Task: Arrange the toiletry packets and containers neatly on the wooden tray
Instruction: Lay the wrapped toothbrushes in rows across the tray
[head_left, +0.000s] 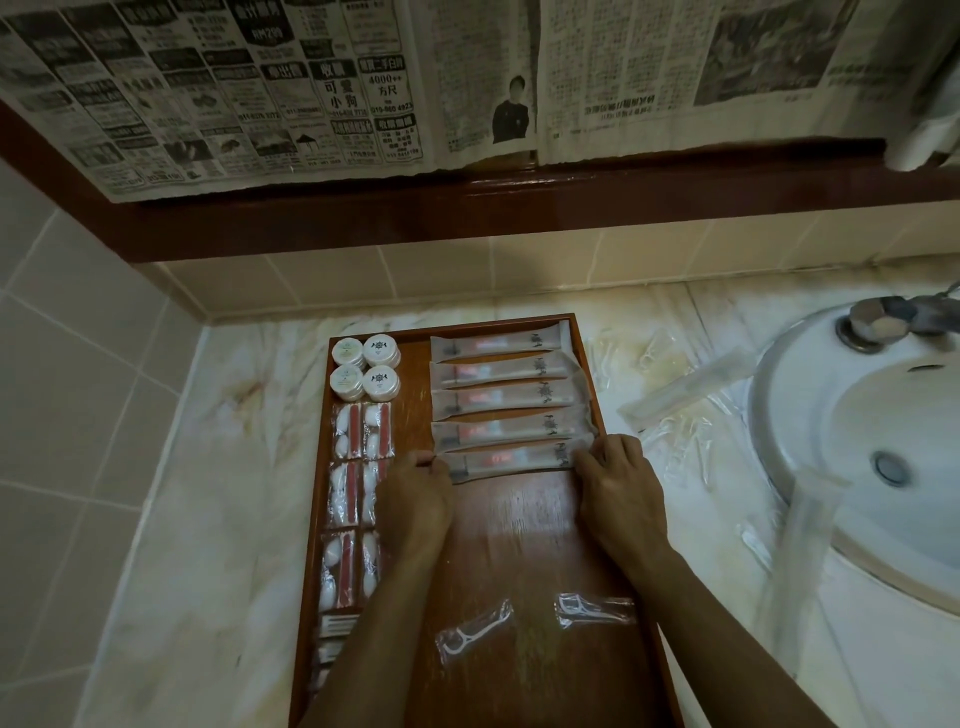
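Note:
A wooden tray (524, 545) lies on the marble counter. Several long toothbrush packets are stacked in a column at its top right. The nearest packet (511, 461) is pinched at its left end by my left hand (415, 499) and at its right end by my right hand (621, 483). Round white containers (365, 367) sit at the tray's top left, with several cotton-swab packets (358, 467) in two columns below them. Two floss-pick packets (475, 629) (595, 609) lie loose near the tray's front.
More clear packets (675, 395) lie scattered on the counter (208, 519) right of the tray. A white sink (857, 457) with a tap (883, 317) sits at the right. Tiled walls stand behind and left, and newspaper hangs above a dark wooden ledge.

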